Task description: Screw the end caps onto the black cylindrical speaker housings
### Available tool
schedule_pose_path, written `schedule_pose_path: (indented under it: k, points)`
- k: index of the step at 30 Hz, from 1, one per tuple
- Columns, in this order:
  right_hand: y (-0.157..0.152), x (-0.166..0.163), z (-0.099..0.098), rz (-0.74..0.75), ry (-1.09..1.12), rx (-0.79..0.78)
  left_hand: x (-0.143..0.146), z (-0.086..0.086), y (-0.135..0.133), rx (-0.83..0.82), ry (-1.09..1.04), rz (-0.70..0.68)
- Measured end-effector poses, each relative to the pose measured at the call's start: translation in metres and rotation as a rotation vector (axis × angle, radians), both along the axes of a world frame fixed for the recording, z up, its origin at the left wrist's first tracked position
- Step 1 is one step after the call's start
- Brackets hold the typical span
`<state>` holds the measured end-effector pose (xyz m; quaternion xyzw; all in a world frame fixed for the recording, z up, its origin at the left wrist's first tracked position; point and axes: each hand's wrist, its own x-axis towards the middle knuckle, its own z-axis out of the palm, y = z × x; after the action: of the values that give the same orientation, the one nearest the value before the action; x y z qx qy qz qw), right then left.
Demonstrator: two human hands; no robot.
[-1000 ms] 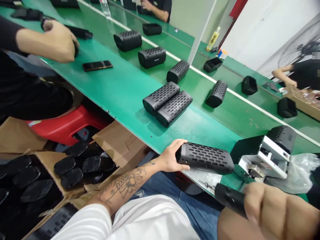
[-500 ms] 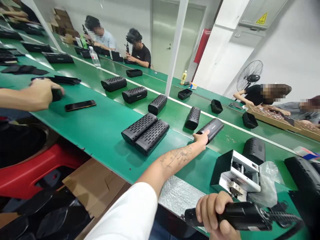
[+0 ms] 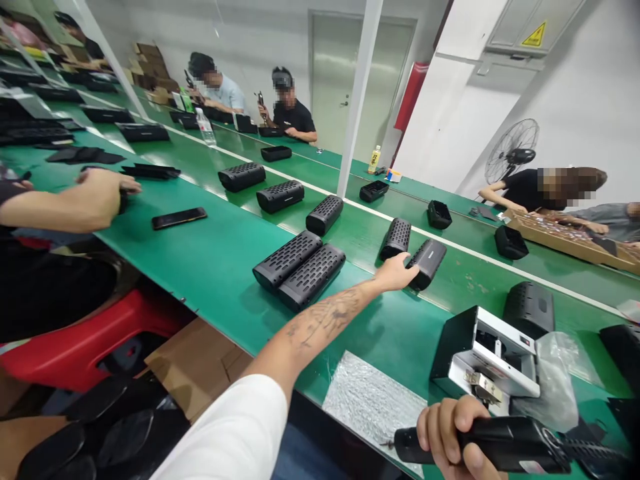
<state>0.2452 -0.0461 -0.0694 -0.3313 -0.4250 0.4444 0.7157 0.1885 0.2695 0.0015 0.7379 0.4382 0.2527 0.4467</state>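
My left hand (image 3: 397, 272) reaches out over the green conveyor belt (image 3: 210, 260), its fingers closed round the near end of a black perforated speaker shell (image 3: 429, 260). The shell lies on the belt beside another shell (image 3: 396, 238). My right hand (image 3: 450, 437) stays low at the near edge, wrapped round a black electric screwdriver (image 3: 505, 443) whose bit points left. Two more shells (image 3: 300, 267) lie side by side to the left of my arm.
A black and white fixture (image 3: 485, 357) and a plastic bag (image 3: 550, 380) stand by my right hand, a silver pad (image 3: 373, 403) at the edge. A co-worker's hand (image 3: 95, 197) and a phone (image 3: 179, 217) are at left. A red stool (image 3: 100, 333) stands below.
My left hand carried the shell from the near edge out onto the belt and set it down beside another shell. My view lifted. The right hand kept hold of the screwdriver.
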Motion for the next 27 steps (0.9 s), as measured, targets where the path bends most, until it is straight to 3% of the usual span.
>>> schedule_pose_path:
  k: [4,7,9,13,16,19,23,27]
  points:
    - [-0.002,0.01,0.014,-0.207,-0.047,0.008,-0.103,-0.01,0.0,0.165,0.278,0.241]
    - [-0.002,0.025,0.034,-0.409,-0.076,0.052,-0.158,-0.029,-0.004,0.29,0.716,0.311]
    - [-0.001,0.038,0.05,-0.508,-0.067,0.097,-0.174,-0.042,-0.009,0.396,0.941,0.261]
    - [0.003,0.065,0.075,-0.797,-0.09,0.112,-0.177,-0.051,-0.023,0.561,1.01,0.176]
    - [0.012,0.084,0.079,-1.015,-0.158,0.102,-0.18,-0.046,-0.039,0.667,0.943,-0.002]
    - [0.023,0.1,0.071,-1.145,-0.236,0.054,-0.189,-0.041,-0.063,0.779,0.792,-0.268]
    - [0.036,0.112,0.051,-1.156,-0.315,-0.009,-0.191,-0.047,-0.108,0.831,0.526,-0.61]
    - [0.037,0.113,0.039,-1.117,-0.367,-0.024,-0.177,-0.064,-0.154,0.839,0.46,-0.806]
